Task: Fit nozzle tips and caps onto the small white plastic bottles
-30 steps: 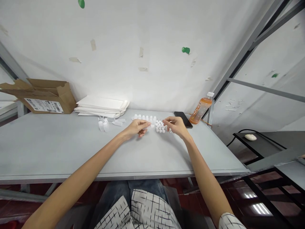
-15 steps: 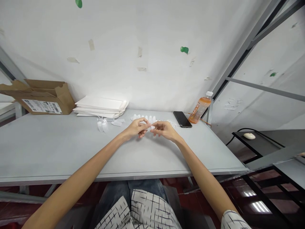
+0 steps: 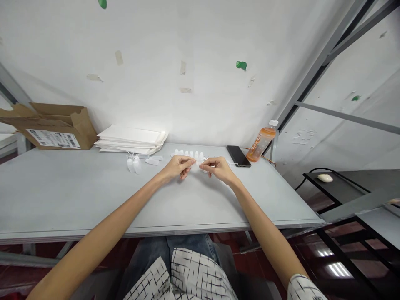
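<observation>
Over the middle of the table, my left hand (image 3: 178, 167) and my right hand (image 3: 219, 170) face each other with fingertips pinched and almost meeting. A small white plastic piece (image 3: 198, 163) shows between them; its exact shape is too small to make out. Just behind my fingers stands a row of small white plastic pieces (image 3: 187, 153), partly covered by my hands. To the left are small translucent squeeze bottles (image 3: 133, 164) with thin tips, and some flat white pieces (image 3: 153, 160) lie beside them.
An open cardboard box (image 3: 59, 127) and a stack of white sheets (image 3: 131, 139) sit at the back left of the grey table (image 3: 193, 204). A black phone (image 3: 238, 156) and an orange drink bottle (image 3: 262, 141) are at the right. Beyond, a white mouse (image 3: 325, 178) rests on a dark shelf.
My fingertips have drawn slightly apart, and the white piece between them shows less clearly. My right hand's fingers have straightened and closed together. The view has shifted slightly.
</observation>
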The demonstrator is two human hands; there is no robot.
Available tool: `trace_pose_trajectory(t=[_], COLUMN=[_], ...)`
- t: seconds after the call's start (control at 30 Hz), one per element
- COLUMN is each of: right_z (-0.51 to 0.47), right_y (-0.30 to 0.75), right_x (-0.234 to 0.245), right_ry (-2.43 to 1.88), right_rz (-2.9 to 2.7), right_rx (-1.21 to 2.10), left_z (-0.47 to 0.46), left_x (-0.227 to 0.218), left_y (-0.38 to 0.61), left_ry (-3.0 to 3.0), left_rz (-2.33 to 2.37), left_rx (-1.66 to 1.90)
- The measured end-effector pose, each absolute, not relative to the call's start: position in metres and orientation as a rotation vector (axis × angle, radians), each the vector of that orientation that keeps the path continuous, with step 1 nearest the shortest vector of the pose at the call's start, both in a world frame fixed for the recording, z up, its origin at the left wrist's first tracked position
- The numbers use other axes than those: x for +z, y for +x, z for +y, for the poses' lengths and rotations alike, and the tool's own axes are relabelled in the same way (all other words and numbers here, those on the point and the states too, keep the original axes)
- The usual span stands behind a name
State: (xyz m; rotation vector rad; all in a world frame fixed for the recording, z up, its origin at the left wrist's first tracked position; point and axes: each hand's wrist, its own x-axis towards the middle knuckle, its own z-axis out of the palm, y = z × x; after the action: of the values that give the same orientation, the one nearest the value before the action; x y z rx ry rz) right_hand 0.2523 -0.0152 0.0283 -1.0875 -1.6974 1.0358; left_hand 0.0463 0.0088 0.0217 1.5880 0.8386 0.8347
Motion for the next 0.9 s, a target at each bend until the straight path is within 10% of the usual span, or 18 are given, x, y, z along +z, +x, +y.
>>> trace_pose_trajectory(t=[0.9], right_z=[0.003], right_y=[0.28], right_x=[0.03], right_ry=[-1.065], right_rz=[-1.245], right_rx=[0.716], left_z=[0.014], left_x=[0.019], left_y=[0.032], left_ry=[1.515], left_rz=[0.86], left_rx=[0.829])
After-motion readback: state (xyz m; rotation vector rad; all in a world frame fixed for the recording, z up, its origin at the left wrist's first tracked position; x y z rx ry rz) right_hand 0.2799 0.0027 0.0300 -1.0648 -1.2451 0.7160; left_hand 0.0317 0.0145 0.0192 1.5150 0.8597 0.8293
